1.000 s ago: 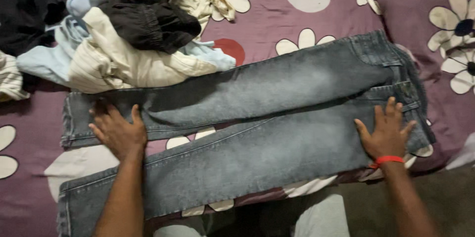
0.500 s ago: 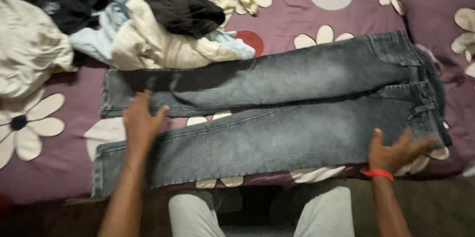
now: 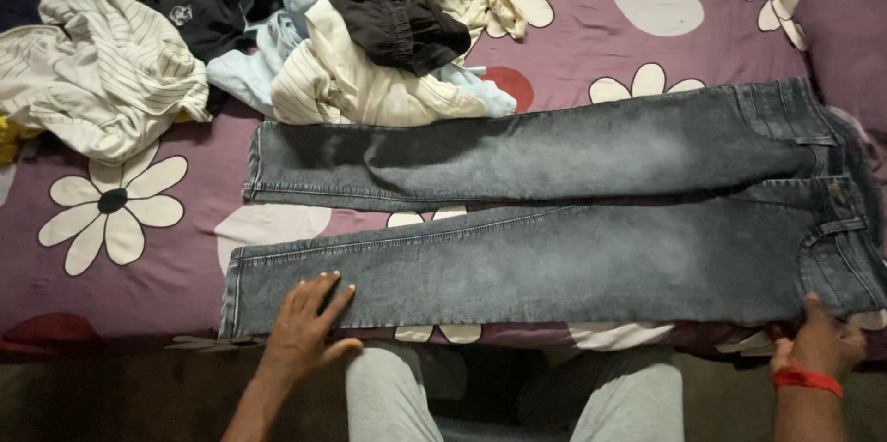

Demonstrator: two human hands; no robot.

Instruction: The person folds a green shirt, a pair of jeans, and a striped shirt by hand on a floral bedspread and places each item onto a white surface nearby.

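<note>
A pair of grey washed jeans (image 3: 554,211) lies flat across the purple flowered bedsheet (image 3: 573,36), legs pointing left and waistband at the right. My left hand (image 3: 307,326) rests flat, fingers spread, on the hem end of the near leg. My right hand (image 3: 820,340), with a red band on the wrist, grips the near edge of the jeans at the waistband, thumb on top of the denim.
A heap of clothes (image 3: 370,45) lies behind the jeans: a cream striped shirt, a black garment, a light blue one. Another striped cream garment (image 3: 111,72) sits at the far left. My knees in light grey trousers (image 3: 397,396) are at the bed's near edge.
My left hand slid from the far leg's hem down to the near leg's hem. My right hand moved off the top of the waist to its near edge. The camera view shifted left.
</note>
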